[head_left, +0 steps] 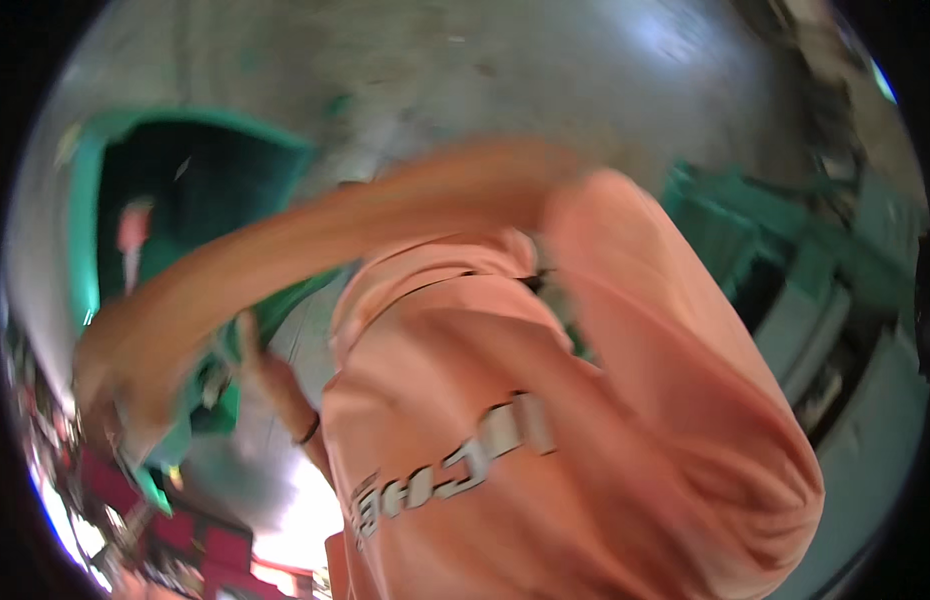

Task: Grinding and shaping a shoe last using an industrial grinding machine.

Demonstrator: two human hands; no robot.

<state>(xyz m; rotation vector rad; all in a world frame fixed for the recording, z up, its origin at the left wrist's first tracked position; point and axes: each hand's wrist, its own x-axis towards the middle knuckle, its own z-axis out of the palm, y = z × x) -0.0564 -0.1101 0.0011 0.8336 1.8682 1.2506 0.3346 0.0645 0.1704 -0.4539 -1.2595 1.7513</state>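
Leftward, the right hand point(125, 392) is stretched past the left hand point(260, 365), near a green bin point(88, 200); neither blurred grip can be told.

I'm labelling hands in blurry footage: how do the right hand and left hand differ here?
The right hand is farther toward the picture's left; the left hand is nearer the shirt.
The right hand looks larger in view than the left hand.
The left hand has a dark band at its wrist; none shows on the right hand's.
Both are bare and blurred, so any grip is unclear.
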